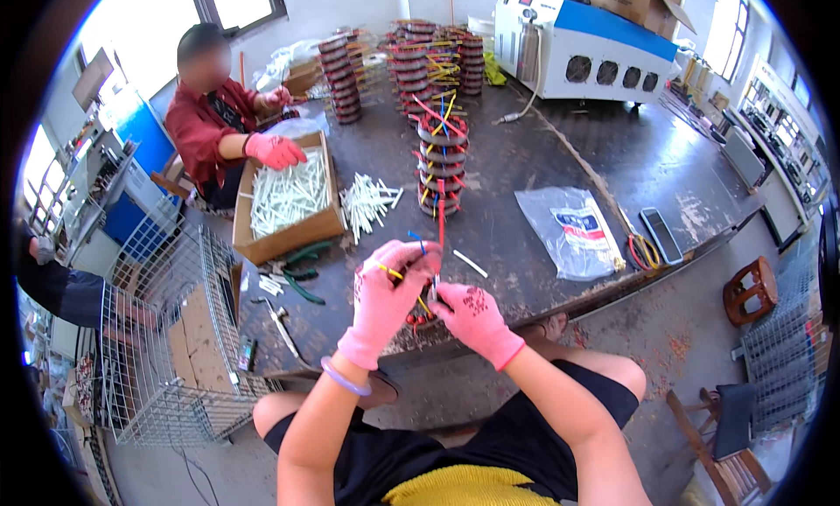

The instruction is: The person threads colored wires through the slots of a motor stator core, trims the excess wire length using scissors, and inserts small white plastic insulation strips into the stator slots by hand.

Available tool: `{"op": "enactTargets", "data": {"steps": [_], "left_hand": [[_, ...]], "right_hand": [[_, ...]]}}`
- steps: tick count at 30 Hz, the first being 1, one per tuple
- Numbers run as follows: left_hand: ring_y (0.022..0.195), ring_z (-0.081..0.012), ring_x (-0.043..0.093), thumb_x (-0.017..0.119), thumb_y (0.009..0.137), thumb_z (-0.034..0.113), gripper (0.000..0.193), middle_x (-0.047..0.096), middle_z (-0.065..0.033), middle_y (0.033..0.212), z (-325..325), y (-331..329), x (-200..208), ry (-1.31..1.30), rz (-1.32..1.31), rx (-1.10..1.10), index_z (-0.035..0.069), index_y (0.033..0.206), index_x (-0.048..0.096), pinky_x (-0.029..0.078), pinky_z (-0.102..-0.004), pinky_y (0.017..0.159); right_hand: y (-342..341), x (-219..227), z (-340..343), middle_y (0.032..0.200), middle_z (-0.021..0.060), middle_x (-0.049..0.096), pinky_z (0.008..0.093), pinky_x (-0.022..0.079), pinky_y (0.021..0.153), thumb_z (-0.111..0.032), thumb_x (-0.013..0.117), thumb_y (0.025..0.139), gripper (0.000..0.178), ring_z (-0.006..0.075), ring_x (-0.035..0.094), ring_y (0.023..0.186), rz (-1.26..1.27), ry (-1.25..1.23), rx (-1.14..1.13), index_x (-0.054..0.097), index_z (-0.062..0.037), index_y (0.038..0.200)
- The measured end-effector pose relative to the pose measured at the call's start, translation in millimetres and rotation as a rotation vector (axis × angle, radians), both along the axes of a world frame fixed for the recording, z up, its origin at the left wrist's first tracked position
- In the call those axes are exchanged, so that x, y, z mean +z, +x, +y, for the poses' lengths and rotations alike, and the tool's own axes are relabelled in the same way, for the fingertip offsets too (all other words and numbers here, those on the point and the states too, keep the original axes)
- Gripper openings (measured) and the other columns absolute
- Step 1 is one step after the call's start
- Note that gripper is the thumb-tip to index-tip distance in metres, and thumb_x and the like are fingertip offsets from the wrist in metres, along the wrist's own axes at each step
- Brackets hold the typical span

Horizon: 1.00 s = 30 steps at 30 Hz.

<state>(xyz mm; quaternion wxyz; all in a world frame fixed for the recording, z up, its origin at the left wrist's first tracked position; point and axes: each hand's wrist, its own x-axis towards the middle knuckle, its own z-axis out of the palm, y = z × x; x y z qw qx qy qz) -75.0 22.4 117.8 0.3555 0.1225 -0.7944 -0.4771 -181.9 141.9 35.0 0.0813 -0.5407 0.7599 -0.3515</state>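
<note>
My left hand [385, 300] and right hand [477, 318], in pink knit gloves, close on a small round coil [426, 303] trailing coloured wires, just above the dark desk [542, 165] edge.

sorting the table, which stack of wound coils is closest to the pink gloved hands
The lone coil stack mid-table, straight beyond the left hand and right hand. The other stacks cluster at the far edge.
</note>
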Motion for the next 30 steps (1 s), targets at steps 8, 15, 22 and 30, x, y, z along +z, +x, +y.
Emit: {"op": "enactTargets", "data": {"steps": [8,15,22,30], "left_hand": [[0.078,-0.0129,0.064,0.063,0.086,0.001,0.015,0.067,-0.0066,0.083,4.4,-7.4,8.1,-0.01,-0.003,-0.033,-0.001,0.099,0.069,0.051,-0.0266,0.071],[0.074,-0.0155,0.064,0.062,0.086,0.002,0.011,0.067,-0.0075,0.08,7.7,-5.6,12.8,-0.116,0.005,0.009,0.0,0.094,0.07,0.05,-0.0276,0.068],[0.073,-0.0158,0.066,0.062,0.082,-0.002,0.014,0.067,-0.0065,0.079,4.9,-12.4,9.5,-0.082,0.069,0.003,0.0,0.093,0.07,0.051,-0.0275,0.067],[0.075,-0.003,0.059,0.072,0.085,0.002,0.035,0.067,-0.0002,0.083,2.7,20.5,2.5,0.352,0.013,-0.031,0.003,0.12,0.064,0.049,-0.0194,0.064]], "right_hand": [[-0.9,-14.9,-6.9,0.089,0.0155,0.064,0.0461,0.05,0.07,-0.019,0.06,0.09,0.015,0.0362,0.064,0.085,-0.046,-0.063,-0.033,0.054,-0.0057,0.095],[1.9,-11.1,-7.8,0.089,0.0133,0.064,0.0438,0.052,0.068,-0.018,0.061,0.089,0.014,0.0339,0.064,0.082,0.063,-0.036,-0.037,0.056,-0.0062,0.094],[4.9,-29.7,-9.0,0.09,0.0118,0.064,0.0433,0.053,0.068,-0.017,0.062,0.088,0.017,0.0322,0.066,0.081,0.128,0.01,-0.065,0.055,-0.0052,0.099],[-76.8,-18.6,4.1,0.097,0.013,0.064,0.0411,0.052,0.076,-0.022,0.066,0.086,0.024,0.0307,0.066,0.091,0.17,0.056,-0.288,0.062,-0.0071,0.104]]}}
